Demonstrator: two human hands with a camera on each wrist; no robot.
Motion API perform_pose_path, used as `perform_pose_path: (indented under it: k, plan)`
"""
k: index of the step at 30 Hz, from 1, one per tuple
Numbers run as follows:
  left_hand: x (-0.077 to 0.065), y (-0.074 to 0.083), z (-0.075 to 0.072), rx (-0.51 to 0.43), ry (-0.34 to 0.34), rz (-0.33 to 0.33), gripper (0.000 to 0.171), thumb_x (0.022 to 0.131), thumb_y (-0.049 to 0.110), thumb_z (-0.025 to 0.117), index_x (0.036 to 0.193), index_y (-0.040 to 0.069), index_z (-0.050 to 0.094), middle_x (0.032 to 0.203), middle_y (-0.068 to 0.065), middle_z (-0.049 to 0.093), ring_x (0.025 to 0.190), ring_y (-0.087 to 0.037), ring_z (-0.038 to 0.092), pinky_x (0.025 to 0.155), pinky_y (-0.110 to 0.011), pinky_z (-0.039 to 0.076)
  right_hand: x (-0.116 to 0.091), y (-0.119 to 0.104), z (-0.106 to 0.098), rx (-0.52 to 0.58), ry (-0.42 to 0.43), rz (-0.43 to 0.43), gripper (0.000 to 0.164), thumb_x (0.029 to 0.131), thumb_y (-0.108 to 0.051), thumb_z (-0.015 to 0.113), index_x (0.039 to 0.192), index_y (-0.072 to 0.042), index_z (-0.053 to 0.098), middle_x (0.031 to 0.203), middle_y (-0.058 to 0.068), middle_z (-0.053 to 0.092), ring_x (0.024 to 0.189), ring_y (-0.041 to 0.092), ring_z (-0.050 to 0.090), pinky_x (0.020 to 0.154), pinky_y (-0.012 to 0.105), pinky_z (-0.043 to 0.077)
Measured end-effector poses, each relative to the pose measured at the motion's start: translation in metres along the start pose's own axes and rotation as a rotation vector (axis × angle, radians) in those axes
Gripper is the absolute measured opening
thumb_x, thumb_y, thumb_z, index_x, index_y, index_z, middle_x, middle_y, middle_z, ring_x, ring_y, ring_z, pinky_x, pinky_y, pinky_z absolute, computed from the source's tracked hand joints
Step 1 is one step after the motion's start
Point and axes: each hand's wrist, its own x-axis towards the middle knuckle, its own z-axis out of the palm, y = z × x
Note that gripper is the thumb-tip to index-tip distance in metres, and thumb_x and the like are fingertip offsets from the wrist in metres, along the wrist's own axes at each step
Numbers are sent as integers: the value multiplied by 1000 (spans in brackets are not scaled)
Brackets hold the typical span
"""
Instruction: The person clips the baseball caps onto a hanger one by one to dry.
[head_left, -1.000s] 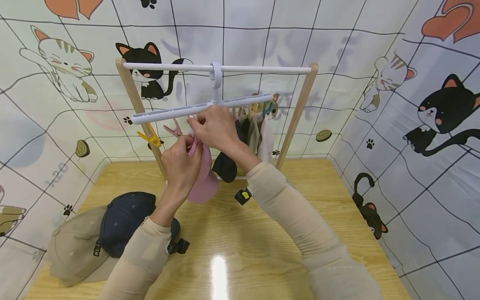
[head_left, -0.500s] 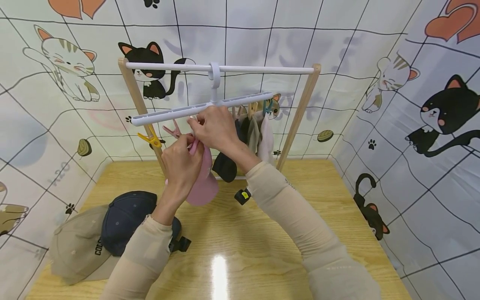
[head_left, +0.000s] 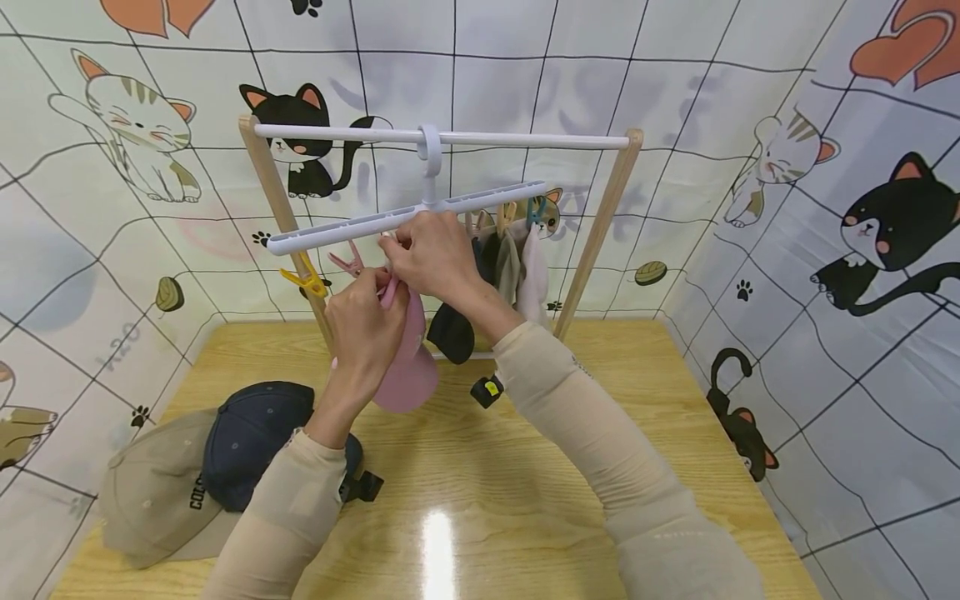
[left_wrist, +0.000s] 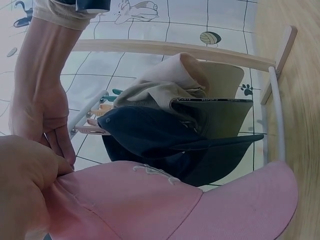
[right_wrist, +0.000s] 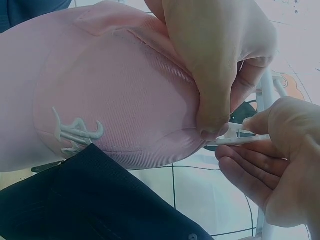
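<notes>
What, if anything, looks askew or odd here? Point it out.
The hanger looks askew: in the head view it slants against the rod, left end lower. Whether tilted or swivelled, I can't tell.

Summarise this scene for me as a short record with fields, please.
left hand: grips the pink baseball cap
right hand: pinches a pale clothespin at that cap's edge
hanger: hooked over the white rail
below hanger, toward the left: yellow clothespin, pink clothespin
on table: navy baseball cap partly over khaki baseball cap
</notes>
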Motion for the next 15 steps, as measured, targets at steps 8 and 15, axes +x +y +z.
perform_pose_path:
  k: [8, 15]
  plan:
    - [1, 0, 1, 14, -4, 9, 20, 103, 8, 75, 98, -11, 78, 82, -27, 80, 63, -42, 75, 58, -53, 56, -1, 1, 1, 0, 2, 0, 47, 111, -34, 70, 70, -15, 82, 56, -6, 55, 55, 10, 47, 50, 20, 24]
    - [1, 1, 1, 13, 3, 7, 19, 102, 8, 75, 98, -10, 78, 83, -26, 81, 64, -42, 75, 59, -55, 57, 0, 2, 0, -16, 7, -12, 49, 111, -34, 70, 66, -16, 79, 55, -7, 52, 54, 10, 46, 50, 20, 24]
